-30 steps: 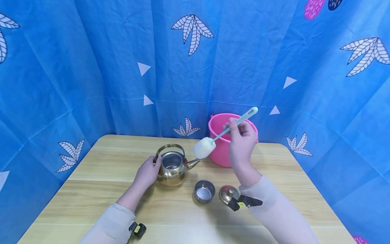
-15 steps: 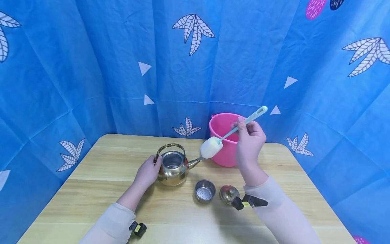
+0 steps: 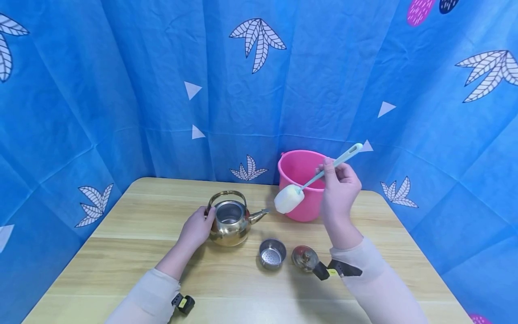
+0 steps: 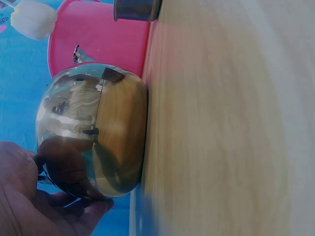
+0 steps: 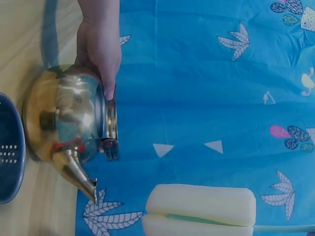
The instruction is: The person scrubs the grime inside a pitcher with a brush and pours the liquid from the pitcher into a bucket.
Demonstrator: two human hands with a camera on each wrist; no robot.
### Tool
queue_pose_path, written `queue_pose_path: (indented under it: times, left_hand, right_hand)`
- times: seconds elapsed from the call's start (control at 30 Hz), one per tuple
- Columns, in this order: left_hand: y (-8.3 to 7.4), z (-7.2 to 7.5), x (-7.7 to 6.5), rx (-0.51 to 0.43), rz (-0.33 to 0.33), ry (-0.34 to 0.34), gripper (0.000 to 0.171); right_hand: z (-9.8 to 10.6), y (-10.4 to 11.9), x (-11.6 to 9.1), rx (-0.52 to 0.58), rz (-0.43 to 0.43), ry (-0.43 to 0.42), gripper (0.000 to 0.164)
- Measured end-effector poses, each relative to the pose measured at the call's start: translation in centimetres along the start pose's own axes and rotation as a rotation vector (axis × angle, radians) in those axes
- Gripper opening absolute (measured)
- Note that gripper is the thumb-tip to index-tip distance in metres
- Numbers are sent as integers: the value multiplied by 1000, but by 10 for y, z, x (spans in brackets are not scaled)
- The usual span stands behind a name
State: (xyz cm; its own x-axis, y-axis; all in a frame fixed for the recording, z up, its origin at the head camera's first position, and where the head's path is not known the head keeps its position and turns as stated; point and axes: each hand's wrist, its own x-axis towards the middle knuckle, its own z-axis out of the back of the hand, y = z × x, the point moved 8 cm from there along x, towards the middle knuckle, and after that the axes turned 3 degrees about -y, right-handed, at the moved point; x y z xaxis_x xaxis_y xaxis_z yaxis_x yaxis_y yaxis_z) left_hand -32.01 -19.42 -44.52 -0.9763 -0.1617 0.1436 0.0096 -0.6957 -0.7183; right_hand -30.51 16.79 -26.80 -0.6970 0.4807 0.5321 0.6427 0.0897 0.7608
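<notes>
A shiny gold teapot [image 3: 229, 229] stands on the table without its lid, spout to the right and handle raised. My left hand [image 3: 197, 228] grips its left side, the thumb by the foot of the handle. In the left wrist view the fingertips [image 4: 98, 211] lie against the pot's lower side. My right hand [image 3: 339, 191] pinches the thin pale green handle of a sponge bottle brush [image 3: 289, 198]. The white sponge head points down and left, in the air in front of the bucket and apart from the spout.
A pink bucket [image 3: 303, 209] stands at the back of the wooden table [image 3: 121, 252]. A small perforated metal strainer [image 3: 272, 254] sits in front of the teapot, with the gold lid [image 3: 304, 257] to its right. Blue curtain [image 3: 162, 90] surrounds the table's back and sides.
My right hand has moved to the right with the brush, taking the sponge head away from the teapot's spout. My left hand and the teapot have stayed in place.
</notes>
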Motion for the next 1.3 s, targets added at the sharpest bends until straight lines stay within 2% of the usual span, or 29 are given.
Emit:
queue_pose_path:
  times: [0.6, 0.97, 1.1, 1.3]
  left_hand:
    - [1, -1, 0, -24, 1, 5, 44]
    - [0, 1, 0, -6, 4, 9, 47]
    - [1, 0, 0, -6, 9, 10, 45]
    - [2, -1, 0, -11, 6, 8, 44]
  right_hand:
    - [21, -7, 8, 48, -16, -51, 26]
    - [32, -12, 12, 7, -25, -65, 26]
    - [37, -14, 13, -28, -28, -68, 30]
    - [45, -16, 16, -79, -18, -70, 26]
